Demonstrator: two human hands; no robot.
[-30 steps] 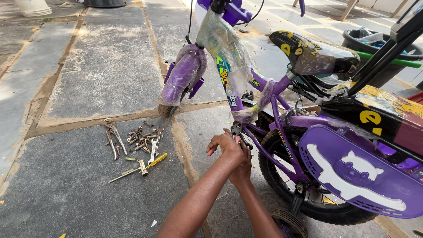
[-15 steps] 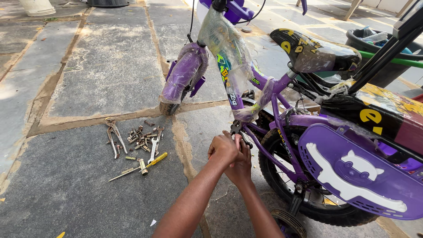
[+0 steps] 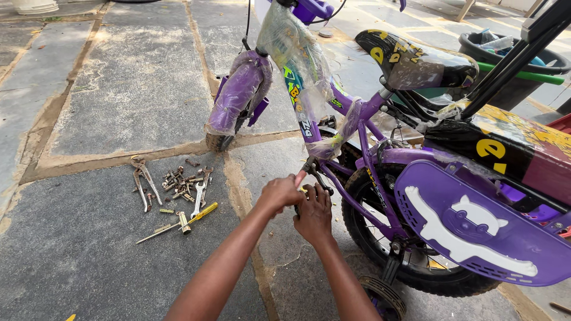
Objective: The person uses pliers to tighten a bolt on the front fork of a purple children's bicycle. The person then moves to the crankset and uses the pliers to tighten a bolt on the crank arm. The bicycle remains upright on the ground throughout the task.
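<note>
The left hand [image 3: 279, 193] is curled into a loose fist around a small part at the bottom of the bicycle frame [image 3: 363, 142], fingers closed and the thumb tip pressed up against the dark crank arm [image 3: 314, 172]; what it pinches is hidden. Half a second ago this hand sat a little lower and flatter. Now it is raised and rolled toward twelve o'clock, so the grip on the crank area looks tighter. The right hand [image 3: 314, 215] lies just under and behind the left, touching it, fingers bent around something I cannot make out, much as it was a moment before.

Going left to right across the stone floor [image 3: 89, 255]: at nine o'clock from the hands lie pliers [image 3: 143, 181], then a heap of bolts and spanners [image 3: 187, 184], then a yellow-handled screwdriver [image 3: 199, 214], all well apart from both hands and unmoved. At twelve o'clock stands the plastic-wrapped front wheel [image 3: 235, 101]. To the right, at three o'clock, comes the rear wheel [image 3: 416, 267] with its purple chain guard [image 3: 476, 232], a training wheel [image 3: 386, 297] near five o'clock, and the wrapped saddle [image 3: 416, 59] up at one o'clock.
</note>
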